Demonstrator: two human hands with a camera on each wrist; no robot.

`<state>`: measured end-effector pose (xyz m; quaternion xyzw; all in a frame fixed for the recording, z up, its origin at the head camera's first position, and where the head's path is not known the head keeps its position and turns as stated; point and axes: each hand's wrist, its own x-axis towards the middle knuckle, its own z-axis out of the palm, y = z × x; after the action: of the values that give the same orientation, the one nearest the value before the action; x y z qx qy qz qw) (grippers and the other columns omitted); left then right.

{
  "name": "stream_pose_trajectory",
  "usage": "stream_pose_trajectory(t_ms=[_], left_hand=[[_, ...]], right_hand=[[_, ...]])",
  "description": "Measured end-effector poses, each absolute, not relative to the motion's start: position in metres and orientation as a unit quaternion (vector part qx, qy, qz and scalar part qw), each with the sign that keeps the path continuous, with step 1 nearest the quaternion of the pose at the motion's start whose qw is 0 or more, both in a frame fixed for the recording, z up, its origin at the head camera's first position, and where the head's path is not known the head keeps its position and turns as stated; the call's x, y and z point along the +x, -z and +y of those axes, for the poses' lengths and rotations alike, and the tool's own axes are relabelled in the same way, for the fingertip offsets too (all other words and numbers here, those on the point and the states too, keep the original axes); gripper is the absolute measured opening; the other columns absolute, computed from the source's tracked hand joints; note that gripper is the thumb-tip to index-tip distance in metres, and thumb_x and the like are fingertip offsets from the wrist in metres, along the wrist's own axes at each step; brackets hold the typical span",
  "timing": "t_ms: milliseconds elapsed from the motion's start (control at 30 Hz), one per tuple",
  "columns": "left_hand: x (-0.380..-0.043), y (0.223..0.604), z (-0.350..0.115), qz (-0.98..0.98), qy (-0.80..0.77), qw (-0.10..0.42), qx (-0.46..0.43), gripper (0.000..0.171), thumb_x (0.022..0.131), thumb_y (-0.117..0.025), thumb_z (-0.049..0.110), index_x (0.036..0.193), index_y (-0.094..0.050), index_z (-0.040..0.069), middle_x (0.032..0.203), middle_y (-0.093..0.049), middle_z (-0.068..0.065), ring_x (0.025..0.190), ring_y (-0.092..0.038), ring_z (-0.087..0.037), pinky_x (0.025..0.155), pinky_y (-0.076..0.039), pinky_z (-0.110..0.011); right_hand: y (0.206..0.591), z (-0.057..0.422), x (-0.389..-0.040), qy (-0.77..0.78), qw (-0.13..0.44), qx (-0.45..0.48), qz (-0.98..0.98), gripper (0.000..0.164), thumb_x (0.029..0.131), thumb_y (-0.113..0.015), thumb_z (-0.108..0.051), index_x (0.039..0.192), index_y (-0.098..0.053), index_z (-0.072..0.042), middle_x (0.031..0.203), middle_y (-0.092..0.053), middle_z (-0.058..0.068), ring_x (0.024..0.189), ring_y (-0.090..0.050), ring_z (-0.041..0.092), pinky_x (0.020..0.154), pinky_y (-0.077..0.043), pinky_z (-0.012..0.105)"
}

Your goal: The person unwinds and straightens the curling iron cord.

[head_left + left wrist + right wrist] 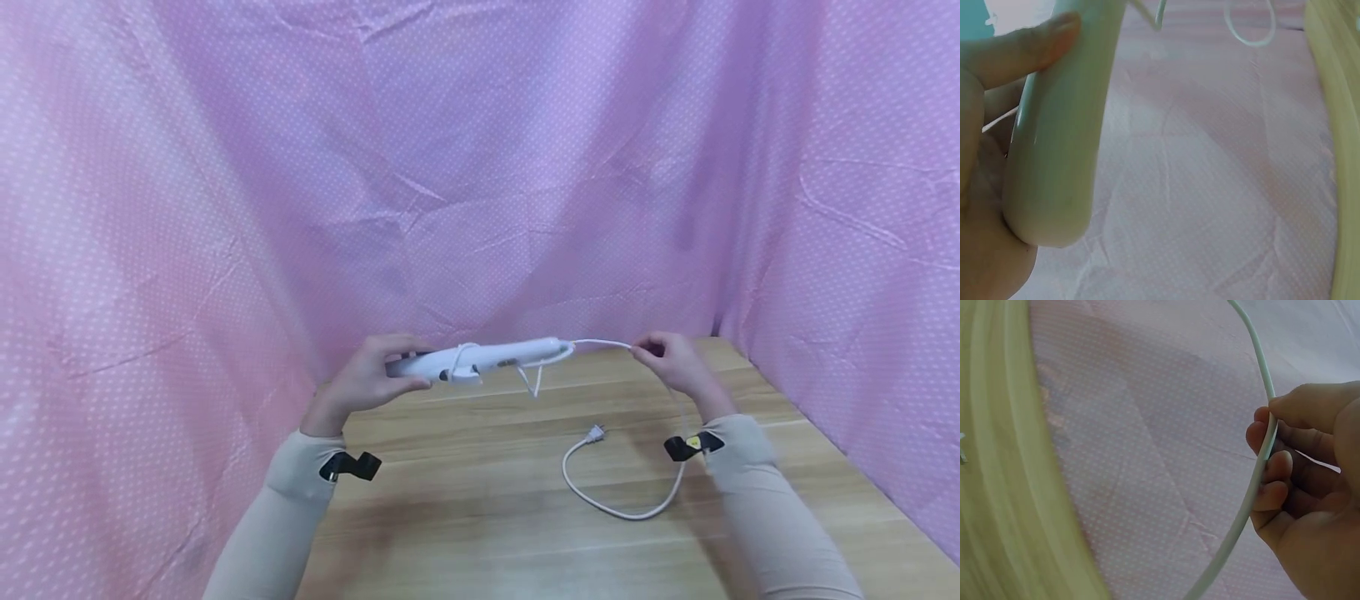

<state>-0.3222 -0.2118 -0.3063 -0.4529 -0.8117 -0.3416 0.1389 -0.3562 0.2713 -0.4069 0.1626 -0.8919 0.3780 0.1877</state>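
Note:
My left hand [372, 375] grips one rounded end of a long white appliance [495, 357], which looks like a hair straightener, above the table. In the left wrist view the thumb lies across its smooth body [1063, 137]. A turn of white power cord [457, 360] wraps its middle, and a small loop hangs under it. Off to the right, my right hand [678, 364] pinches the cord [1262, 459] between thumb and fingers. Between the hands the cord runs almost straight from the appliance's far end. Past the right hand it drops to the table, curving round to a plug [595, 433].
The wooden table [465, 500] lies below both hands. Pink dotted curtains [480, 167] hang at the back and on both sides, close to the table's edges. A black wrist mount [351, 466] sits on each sleeve.

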Motion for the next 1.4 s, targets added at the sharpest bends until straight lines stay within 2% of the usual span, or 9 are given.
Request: stream_pose_trajectory(t_ms=[133,267,400,533,667,867,1100,1267,1400], left_hand=[[-0.320,0.299,-0.211,-0.819,0.375,0.177,-0.395,0.040,0.073,-0.085,0.007,0.111,-0.072,0.008,0.101,-0.070,-0.003,0.086,-0.058,-0.015,0.078,-0.053,-0.031],[-0.322,0.294,-0.209,-0.818,0.401,0.213,-0.352,0.040,0.074,-0.084,0.007,0.111,-0.071,0.007,0.103,-0.070,-0.006,0.085,-0.056,-0.017,0.075,-0.052,-0.027],[-0.325,0.291,-0.208,-0.819,0.407,0.244,-0.322,0.042,0.072,-0.085,0.005,0.112,-0.071,0.006,0.106,-0.071,-0.009,0.082,-0.055,-0.018,0.071,-0.051,-0.022],[-0.324,0.290,-0.204,-0.829,0.384,0.258,-0.314,0.043,0.072,-0.086,0.009,0.112,-0.072,0.009,0.105,-0.071,-0.007,0.079,-0.055,-0.017,0.068,-0.050,-0.023],[-0.325,0.288,-0.199,-0.838,0.353,0.265,-0.321,0.043,0.071,-0.087,0.015,0.111,-0.073,0.011,0.104,-0.072,-0.004,0.081,-0.058,-0.014,0.068,-0.049,-0.027],[-0.329,0.286,-0.192,-0.846,0.317,0.258,-0.342,0.040,0.070,-0.087,0.012,0.108,-0.073,0.008,0.103,-0.073,-0.006,0.085,-0.061,-0.016,0.070,-0.049,-0.031],[-0.331,0.289,-0.188,-0.851,0.309,0.246,-0.346,0.038,0.071,-0.087,0.014,0.106,-0.074,0.009,0.106,-0.072,-0.006,0.089,-0.062,-0.017,0.073,-0.049,-0.032],[-0.331,0.287,-0.185,-0.851,0.309,0.240,-0.350,0.038,0.071,-0.086,0.012,0.106,-0.073,0.007,0.106,-0.072,-0.008,0.087,-0.063,-0.020,0.072,-0.049,-0.033],[-0.332,0.287,-0.185,-0.854,0.312,0.233,-0.346,0.038,0.072,-0.086,0.012,0.107,-0.073,0.006,0.104,-0.072,-0.009,0.086,-0.063,-0.021,0.072,-0.049,-0.035]], right_hand=[[0.421,0.263,-0.358,-0.363,0.169,0.184,-0.898,0.014,0.092,-0.066,-0.012,0.092,-0.071,0.001,0.081,-0.069,0.008,0.071,-0.054,0.004,0.064,-0.046,0.023],[0.431,0.260,-0.357,-0.353,0.132,0.200,-0.905,0.012,0.089,-0.069,-0.012,0.092,-0.073,-0.001,0.082,-0.071,0.005,0.072,-0.057,0.002,0.067,-0.048,0.023],[0.434,0.260,-0.355,-0.329,0.081,0.222,-0.914,0.007,0.087,-0.071,-0.011,0.089,-0.074,-0.005,0.081,-0.072,0.001,0.072,-0.058,0.003,0.066,-0.048,0.024],[0.436,0.256,-0.355,-0.308,0.050,0.238,-0.920,0.007,0.087,-0.070,-0.011,0.088,-0.074,-0.005,0.080,-0.071,-0.001,0.072,-0.059,0.006,0.065,-0.049,0.026],[0.434,0.244,-0.354,-0.320,0.066,0.232,-0.916,0.010,0.089,-0.068,-0.012,0.092,-0.073,-0.004,0.083,-0.071,0.001,0.076,-0.061,0.008,0.069,-0.050,0.027],[0.421,0.216,-0.350,-0.378,0.100,0.211,-0.896,0.020,0.093,-0.066,-0.018,0.101,-0.073,-0.002,0.090,-0.072,0.005,0.080,-0.063,0.013,0.071,-0.051,0.028],[0.406,0.182,-0.340,-0.489,0.091,0.200,-0.844,0.029,0.094,-0.065,-0.023,0.108,-0.070,0.002,0.094,-0.072,0.012,0.076,-0.062,0.011,0.066,-0.053,0.026],[0.399,0.163,-0.337,-0.542,0.083,0.208,-0.810,0.027,0.094,-0.066,-0.020,0.110,-0.070,0.001,0.097,-0.072,0.014,0.078,-0.062,0.009,0.068,-0.054,0.030],[0.395,0.148,-0.336,-0.564,0.084,0.217,-0.792,0.025,0.093,-0.066,-0.019,0.110,-0.070,0.000,0.099,-0.071,0.017,0.080,-0.062,0.010,0.069,-0.053,0.028]])
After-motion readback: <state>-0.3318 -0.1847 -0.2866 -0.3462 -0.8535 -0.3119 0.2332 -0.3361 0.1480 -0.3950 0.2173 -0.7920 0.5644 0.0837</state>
